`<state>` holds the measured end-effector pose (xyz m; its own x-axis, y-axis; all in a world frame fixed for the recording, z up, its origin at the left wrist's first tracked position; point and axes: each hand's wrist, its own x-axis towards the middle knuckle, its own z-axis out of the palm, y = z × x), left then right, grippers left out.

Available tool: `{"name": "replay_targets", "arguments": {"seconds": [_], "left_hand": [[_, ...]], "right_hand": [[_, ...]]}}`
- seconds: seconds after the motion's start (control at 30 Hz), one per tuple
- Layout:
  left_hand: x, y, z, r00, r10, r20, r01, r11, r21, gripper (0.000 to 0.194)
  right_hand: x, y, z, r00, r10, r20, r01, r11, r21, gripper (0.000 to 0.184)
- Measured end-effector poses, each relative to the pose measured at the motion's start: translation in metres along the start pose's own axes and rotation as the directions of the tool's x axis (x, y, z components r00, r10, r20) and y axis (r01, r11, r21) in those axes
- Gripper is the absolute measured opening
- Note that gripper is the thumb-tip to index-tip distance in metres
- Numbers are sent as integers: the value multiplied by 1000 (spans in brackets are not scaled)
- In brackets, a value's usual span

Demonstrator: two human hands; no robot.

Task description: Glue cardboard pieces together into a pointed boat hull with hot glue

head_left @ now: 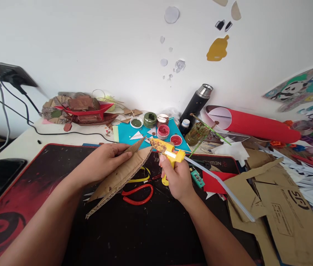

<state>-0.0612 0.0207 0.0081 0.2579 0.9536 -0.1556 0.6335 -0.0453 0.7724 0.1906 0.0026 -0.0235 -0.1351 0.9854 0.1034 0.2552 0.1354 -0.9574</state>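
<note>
My left hand (113, 160) is closed on a folded, boat-like piece of corrugated cardboard (123, 175), thumb on its inner face and fingers behind. In my right hand (177, 177) is a yellow hot glue gun (169, 153), gripped by its handle, with brown residue around its nozzle. The nozzle points left, close to the cardboard's far pointed end; whether they touch I cannot tell. A long, pale glue stick (223, 186) trails from the gun's rear. Below the cardboard, red-handled scissors (138, 195) and a yellow-handled tool (142, 175) lie on the dark mat (134, 236).
Open paint jars (150, 120) stand on blue paper (123, 131) at the back. A black thermos (196, 101) and a glass jar with brushes (196, 135) are near the wall. Cardboard sheets (286, 218) lie right; a phone (1, 183) lies left. A red cardboard boat (86, 109) sits back left.
</note>
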Motion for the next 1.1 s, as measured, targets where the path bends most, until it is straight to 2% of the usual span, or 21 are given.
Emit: {"name": "replay_targets", "arguments": {"seconds": [0.2,0.67,1.1], "left_hand": [[0,0,0,1000,0,5,0,1000,-5,51],[1,-1,0,1000,-6,-4,6,1000,2,47],[1,-6,1,1000,-2,-2,2,1000,-22,52]], "right_hand": [[0,0,-1,999,-39,0,39,998,-44,48],[0,-1,0,999,-42,13,43,998,-49,43],[-2,1,1,998,-55,-17,55,997,-46,41]]}}
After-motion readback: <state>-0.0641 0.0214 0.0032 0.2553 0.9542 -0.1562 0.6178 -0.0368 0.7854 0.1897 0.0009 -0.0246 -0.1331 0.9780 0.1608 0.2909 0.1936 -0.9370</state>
